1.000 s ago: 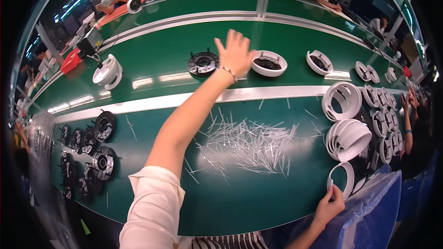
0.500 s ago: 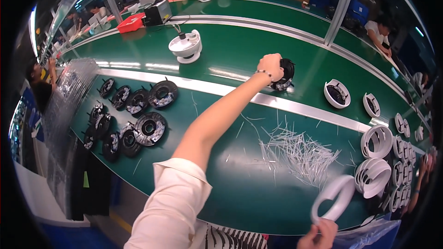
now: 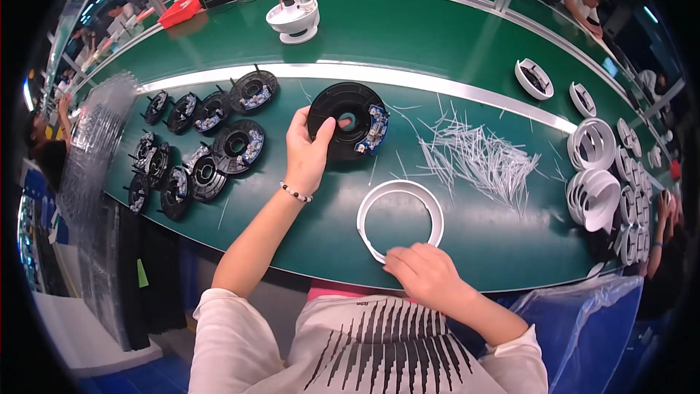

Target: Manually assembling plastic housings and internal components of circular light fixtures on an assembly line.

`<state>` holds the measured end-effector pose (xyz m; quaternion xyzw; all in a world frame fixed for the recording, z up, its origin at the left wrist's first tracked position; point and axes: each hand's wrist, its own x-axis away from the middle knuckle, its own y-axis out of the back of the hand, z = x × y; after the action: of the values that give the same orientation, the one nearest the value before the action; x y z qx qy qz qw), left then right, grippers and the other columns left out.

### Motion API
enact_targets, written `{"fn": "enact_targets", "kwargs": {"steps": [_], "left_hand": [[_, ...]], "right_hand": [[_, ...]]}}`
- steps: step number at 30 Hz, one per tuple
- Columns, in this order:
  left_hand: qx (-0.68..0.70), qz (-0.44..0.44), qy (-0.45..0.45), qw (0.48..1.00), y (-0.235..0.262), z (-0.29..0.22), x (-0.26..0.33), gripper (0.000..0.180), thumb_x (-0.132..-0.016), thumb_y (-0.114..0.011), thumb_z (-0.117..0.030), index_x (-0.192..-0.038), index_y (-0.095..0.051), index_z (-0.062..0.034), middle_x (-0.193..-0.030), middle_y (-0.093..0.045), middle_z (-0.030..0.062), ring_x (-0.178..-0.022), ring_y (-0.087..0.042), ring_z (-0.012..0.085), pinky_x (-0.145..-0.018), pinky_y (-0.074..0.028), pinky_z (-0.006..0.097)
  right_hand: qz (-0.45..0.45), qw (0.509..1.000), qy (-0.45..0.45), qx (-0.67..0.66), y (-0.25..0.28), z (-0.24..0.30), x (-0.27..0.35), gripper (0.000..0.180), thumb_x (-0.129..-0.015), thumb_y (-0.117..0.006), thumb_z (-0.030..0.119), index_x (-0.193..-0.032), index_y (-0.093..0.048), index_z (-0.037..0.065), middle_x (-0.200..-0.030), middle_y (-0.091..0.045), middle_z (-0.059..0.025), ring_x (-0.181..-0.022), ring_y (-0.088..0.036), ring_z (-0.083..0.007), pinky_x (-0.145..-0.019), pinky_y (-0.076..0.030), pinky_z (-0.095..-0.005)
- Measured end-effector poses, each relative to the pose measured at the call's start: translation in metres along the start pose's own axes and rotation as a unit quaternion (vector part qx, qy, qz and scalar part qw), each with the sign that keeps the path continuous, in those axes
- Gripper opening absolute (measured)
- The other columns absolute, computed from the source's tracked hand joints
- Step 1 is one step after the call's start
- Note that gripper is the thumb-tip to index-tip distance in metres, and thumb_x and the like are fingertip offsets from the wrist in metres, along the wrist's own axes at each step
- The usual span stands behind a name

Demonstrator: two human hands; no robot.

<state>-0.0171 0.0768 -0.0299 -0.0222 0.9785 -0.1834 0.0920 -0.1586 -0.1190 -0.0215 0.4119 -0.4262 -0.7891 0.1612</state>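
At the far left of the green surface (image 3: 467, 51) stands a tall stack of clear plastic trays (image 3: 91, 153). Just beside it lies a cluster of black round parts (image 3: 197, 142), laid flat in loose rows and some overlapping.

Right of the cluster, the left hand (image 3: 306, 153) is closed on the black disc (image 3: 348, 120): the fingers curl over its left rim and the thumb reaches to the central hole. The disc sits at or just above the surface, near the silver rail (image 3: 437, 84), with a small blue-and-white piece on its right edge.

Nearer the body lies the white ring (image 3: 399, 220), flat on the surface. The right hand (image 3: 426, 273) rests on the ring's near edge with fingers bent, pinching or pressing the rim; how firm the hold is I cannot tell.

Further right is a scatter of thin white strips (image 3: 481, 157), and beyond that, stacks of white rings (image 3: 594, 171) at the surface's right end. A white round unit (image 3: 293, 18) stands well apart across the rail.

By my reading, the step in hand is bringing the disc and ring together. The next move would call for lining the disc up over the ring's opening while the right hand keeps the ring from sliding.
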Motion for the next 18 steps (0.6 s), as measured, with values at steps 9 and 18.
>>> {"fn": "enact_targets", "kwargs": {"steps": [9, 18], "left_hand": [[0.044, 0.024, -0.002, 0.999, 0.001, 0.000, 0.010, 0.024, -0.084, -0.048, -0.001, -0.105, -0.039, 0.0024, -0.102, -0.055, 0.0127, -0.091, -0.058, 0.0180, -0.078, -0.047, 0.027], [0.030, 0.038, -0.028, 0.998, -0.005, 0.002, 0.014, 0.023, -0.084, -0.049, -0.001, -0.104, -0.039, 0.0018, -0.101, -0.055, 0.0120, -0.091, -0.058, 0.0165, -0.078, -0.047, 0.026]], "right_hand": [[0.059, 0.996, -0.050, -0.033, -0.007, 0.001, -0.014, 0.015, -0.065, -0.065, 0.008, -0.076, -0.056, 0.003, -0.076, -0.058, -0.0058, -0.061, -0.056, -0.0211, -0.052, -0.045, -0.0310], [-0.012, 0.978, -0.209, 0.001, 0.000, 0.006, -0.049, 0.056, -0.064, -0.069, 0.023, -0.110, -0.045, 0.001, -0.082, -0.055, -0.0126, -0.069, -0.056, -0.0288, -0.059, -0.045, -0.0367]]}}
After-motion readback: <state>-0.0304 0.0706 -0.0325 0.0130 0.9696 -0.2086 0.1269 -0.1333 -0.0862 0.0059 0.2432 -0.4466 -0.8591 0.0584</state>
